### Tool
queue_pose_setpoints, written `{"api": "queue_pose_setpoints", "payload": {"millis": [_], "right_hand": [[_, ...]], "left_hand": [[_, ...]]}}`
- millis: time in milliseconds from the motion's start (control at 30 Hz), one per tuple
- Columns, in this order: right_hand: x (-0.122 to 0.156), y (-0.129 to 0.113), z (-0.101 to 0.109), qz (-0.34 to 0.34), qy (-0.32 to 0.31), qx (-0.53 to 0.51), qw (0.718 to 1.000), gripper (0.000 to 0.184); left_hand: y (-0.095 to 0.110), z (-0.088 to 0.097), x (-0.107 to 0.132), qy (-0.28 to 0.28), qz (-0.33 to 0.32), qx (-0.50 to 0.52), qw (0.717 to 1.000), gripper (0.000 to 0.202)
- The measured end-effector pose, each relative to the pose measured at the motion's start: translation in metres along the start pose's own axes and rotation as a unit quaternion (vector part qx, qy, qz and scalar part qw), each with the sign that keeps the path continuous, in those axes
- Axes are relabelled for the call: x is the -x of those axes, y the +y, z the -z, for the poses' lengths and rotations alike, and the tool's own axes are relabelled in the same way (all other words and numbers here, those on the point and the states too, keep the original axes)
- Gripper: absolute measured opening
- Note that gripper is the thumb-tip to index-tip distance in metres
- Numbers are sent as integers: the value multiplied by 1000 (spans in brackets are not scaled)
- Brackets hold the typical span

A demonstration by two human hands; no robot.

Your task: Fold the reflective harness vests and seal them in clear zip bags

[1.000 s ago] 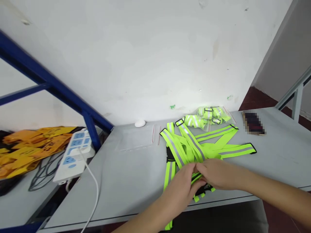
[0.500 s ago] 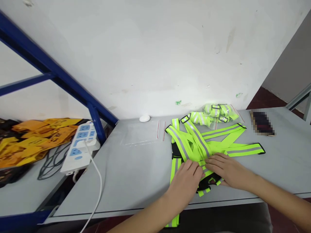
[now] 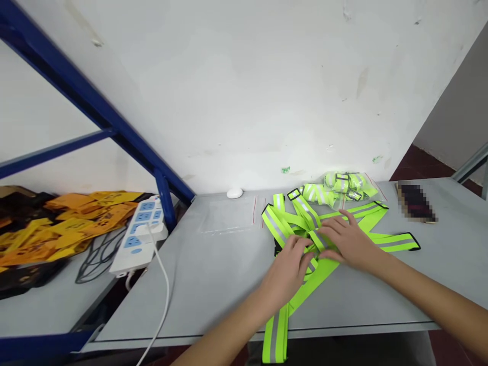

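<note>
While both hands (image 3: 290,262) (image 3: 345,241) on straps (image 3: 276,227), rolled bands (image 3: 343,182) w/in clear bag (image 3: 371,182).

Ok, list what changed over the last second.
The left hand and right hand moved up the reflective straps, from the near edge of the table toward the wall, onto their crossing. The bagged straps, clear bag and power strip stayed put.

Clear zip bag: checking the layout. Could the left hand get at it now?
Probably yes: only bare table lies between the left hand and the clear zip bag, though it rests on the straps.
</note>
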State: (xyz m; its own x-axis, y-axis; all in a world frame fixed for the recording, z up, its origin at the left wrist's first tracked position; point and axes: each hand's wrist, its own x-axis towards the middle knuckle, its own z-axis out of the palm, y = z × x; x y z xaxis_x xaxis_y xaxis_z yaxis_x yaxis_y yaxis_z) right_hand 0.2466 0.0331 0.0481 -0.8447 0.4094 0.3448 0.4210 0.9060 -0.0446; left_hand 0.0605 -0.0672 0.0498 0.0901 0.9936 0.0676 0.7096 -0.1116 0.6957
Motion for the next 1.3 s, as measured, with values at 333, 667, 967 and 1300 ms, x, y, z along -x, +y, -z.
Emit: {"api": "queue_pose_setpoints", "payload": {"millis": [333,667,967,1300], "right_hand": [[-13,7,-27,100,-28,24,994,37],[-32,20,-26,55,-36,-18,998,39],[-23,19,-28,78,17,11,997,49],[-37,7,-7,14,192,67,979,59]], "left_hand": [[-10,11,-12,42,-84,-121,988,30],[-20,12,-22,5,-112,-241,964,41],[-19,28,-25,-59,-86,-165,981,64],[9,55,-44,46,55,275,959,41]]}}
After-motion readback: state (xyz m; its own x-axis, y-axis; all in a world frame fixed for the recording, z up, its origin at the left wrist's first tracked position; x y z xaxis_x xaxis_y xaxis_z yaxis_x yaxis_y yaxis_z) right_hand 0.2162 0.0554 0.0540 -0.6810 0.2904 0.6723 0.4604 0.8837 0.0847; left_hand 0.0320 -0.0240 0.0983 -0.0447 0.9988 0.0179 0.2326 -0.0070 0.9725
